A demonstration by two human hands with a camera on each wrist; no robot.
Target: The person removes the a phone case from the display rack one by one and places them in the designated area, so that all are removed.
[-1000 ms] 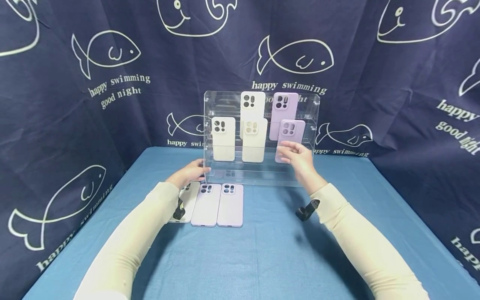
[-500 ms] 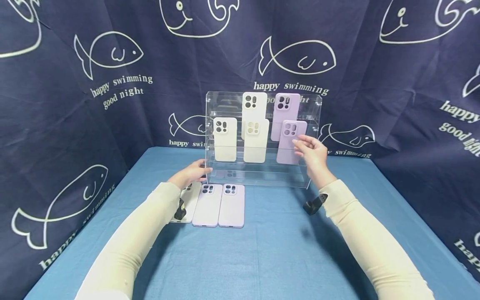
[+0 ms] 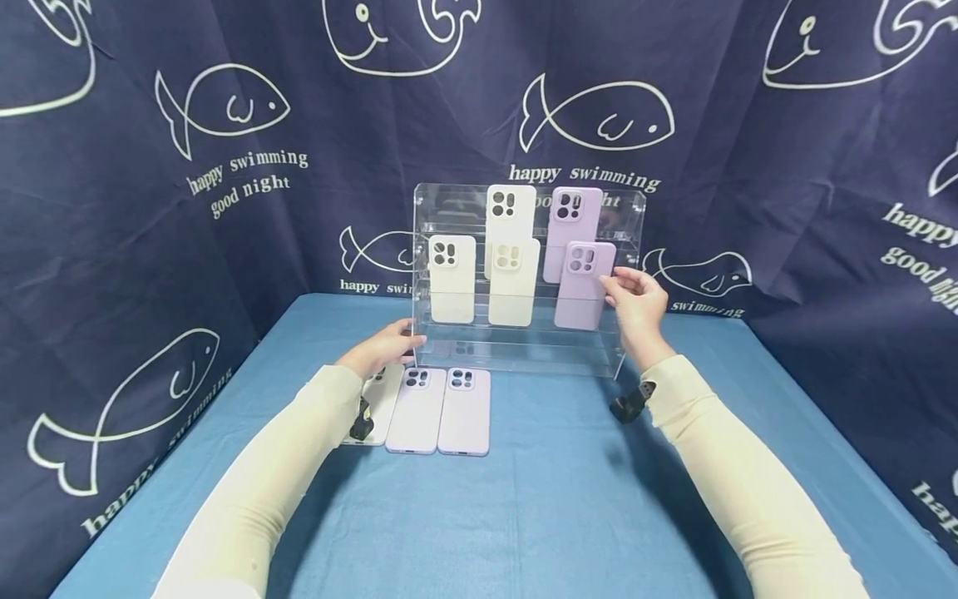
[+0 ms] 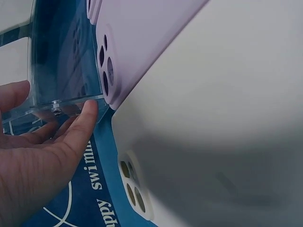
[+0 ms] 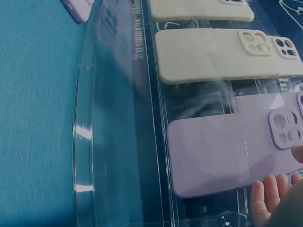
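Observation:
A clear acrylic display stand (image 3: 464,356) holds several white and lilac phone cases. My left hand (image 3: 380,348) grips its left side panel; in the left wrist view the index finger (image 4: 85,118) lies along the clear edge. My right hand (image 3: 639,306) is at the right edge of the front lilac phone case (image 3: 580,291), which stands upright on the lower tier. The right wrist view has the thumb at the camera cutout and the loosely bent fingers (image 5: 271,189) beside the case's edge. Behind it stands another lilac case (image 3: 573,204).
Two white cases, the left one (image 3: 452,283) and the middle one (image 3: 513,287), share the lower tier; a white case (image 3: 511,208) stands above. On the blue cloth (image 3: 524,499) lie a lilac case (image 3: 464,416), a paler case (image 3: 414,416) and a white case (image 3: 383,403) partly under the left wrist.
My right hand has slid rightward from the front of the lower lilac case to its right edge. The left hand stays at the stand's side.

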